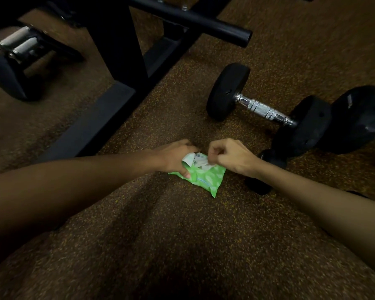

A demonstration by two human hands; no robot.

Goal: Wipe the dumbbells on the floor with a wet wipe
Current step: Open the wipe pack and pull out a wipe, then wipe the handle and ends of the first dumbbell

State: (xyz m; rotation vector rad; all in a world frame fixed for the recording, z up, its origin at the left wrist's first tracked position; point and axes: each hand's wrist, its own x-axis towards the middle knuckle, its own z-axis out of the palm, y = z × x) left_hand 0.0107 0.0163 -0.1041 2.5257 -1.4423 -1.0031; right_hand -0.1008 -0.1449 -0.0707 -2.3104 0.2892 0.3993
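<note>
wipe pack [206, 178]: green, lying on the floor at frame centre, flap peeled back
wet wipe [200, 165]: white, showing at the pack's opening
left hand [173, 156]: grips the pack's left end, fingers curled round it, thumb on top
right hand [232, 156]: fingers bunched, pinching the wet wipe
dumbbell [266, 109]: black heads, chrome handle, right of centre
second dumbbell [359, 120]: just beside it, right edge
small dumbbell [271, 161]: black, under the right wrist
floor [182, 234]: brown, speckled
rack frame [117, 61]: black, upper left
</note>
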